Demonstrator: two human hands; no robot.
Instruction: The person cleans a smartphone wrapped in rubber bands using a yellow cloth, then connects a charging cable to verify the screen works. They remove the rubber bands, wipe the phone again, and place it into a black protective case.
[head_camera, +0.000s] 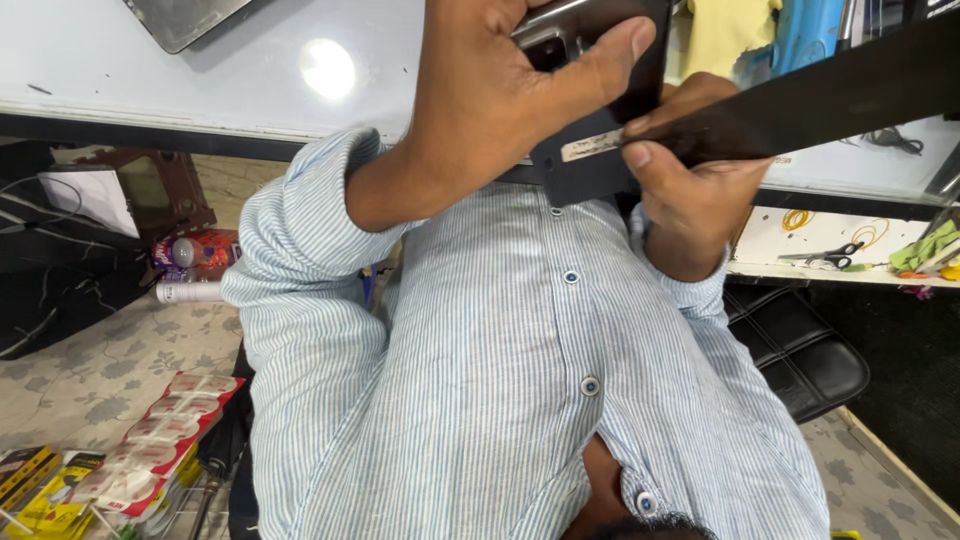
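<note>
My left hand is closed around a dark phone, thumb pressed across its back near the camera cutout. The phone is held upright over the edge of a white counter, just in front of my striped shirt. Below and to the right, my right hand pinches a thin silver blade whose tip lies against the phone's lower part. A broad black strip runs from that hand to the right edge; I cannot tell how it joins the blade.
A black padded stool seat stands at the right. Scissors and coloured wires lie on a low white shelf. On the patterned floor at the left are red blister packs, a white can and yellow boxes.
</note>
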